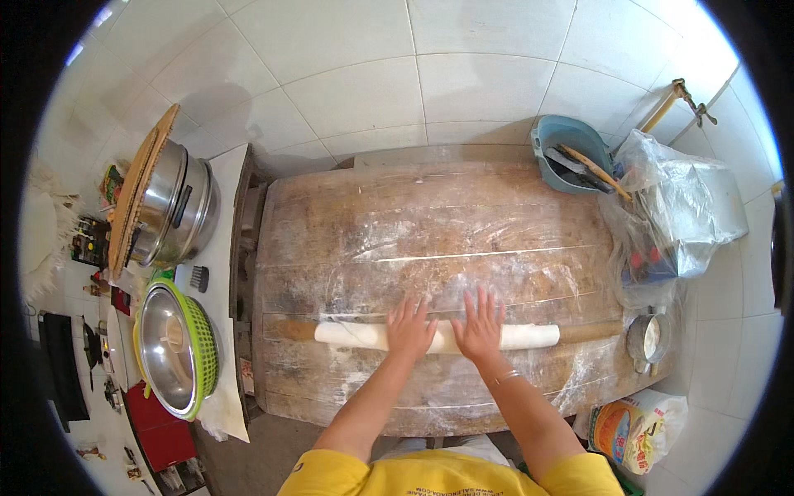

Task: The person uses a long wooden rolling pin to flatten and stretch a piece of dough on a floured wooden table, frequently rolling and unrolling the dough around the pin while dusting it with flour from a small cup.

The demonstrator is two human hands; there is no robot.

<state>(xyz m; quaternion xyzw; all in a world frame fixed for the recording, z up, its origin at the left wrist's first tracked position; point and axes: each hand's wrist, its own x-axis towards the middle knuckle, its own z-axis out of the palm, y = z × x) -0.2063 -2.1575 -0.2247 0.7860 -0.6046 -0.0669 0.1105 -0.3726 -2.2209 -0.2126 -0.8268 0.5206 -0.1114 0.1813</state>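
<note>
A: In the head view, how does the long wooden rolling pin wrapped in white dough (451, 335) lie?

B: Its long axis runs left to right across the floury wooden work table (430, 223), near the edge closest to the person. One bare wooden end points to the left, toward the steel bowl inside a green plastic basket (175, 347). The other end points to the right, toward a small round metal cup (649, 337). The dough covers the middle part of the pin.

A: And the hands?

B: The left hand (409, 326) is open flat, fingers spread, palm pressing down on the dough roll. The right hand (480, 324) is the same: flat, fingers stretched forward, resting on top of the roll just beside the left one. Neither hand closes around the pin; they only touch it from above.

A: What else is around?

B: A blue plastic tub with utensils (571, 153) stands at the far right corner, a clear plastic bag (686, 207) beside it, and a steel pot with a woven lid (169, 202) at the left.
</note>
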